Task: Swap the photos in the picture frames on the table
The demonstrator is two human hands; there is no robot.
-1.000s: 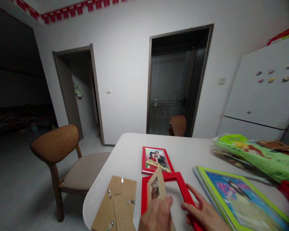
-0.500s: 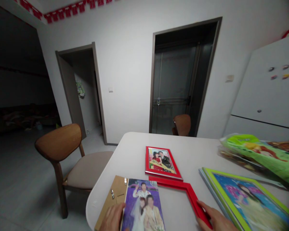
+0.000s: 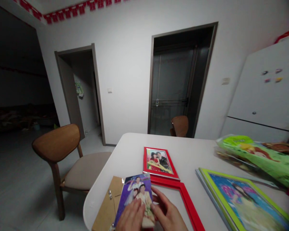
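A wedding photo [image 3: 137,186] with a purple background lies tilted over a brown backing board [image 3: 106,205] with metal clips. The fingers of my left hand [image 3: 132,215], held together, cover the photo's lower part; the left thumb is hidden. Gripping the photo's right edge is my right hand [image 3: 169,212], thumb on the picture side and fingers bent along the edge. Partly behind the hands, an open red picture frame [image 3: 190,207] rests on the table. Just beyond it lies a red-framed couple's picture [image 3: 159,163].
At the right of the white table [image 3: 195,154] lies a stack with a lime-green picture frame [image 3: 245,199] on top. Behind the stack are green plastic packages [image 3: 257,154]. A wooden chair [image 3: 60,144] stands to the left, and another chair [image 3: 179,125] is beyond the far edge.
My right hand has left the red frame's right side and moved left onto the photo. My left hand has slid from the photo's left edge over its front. The photo has shifted slightly left.
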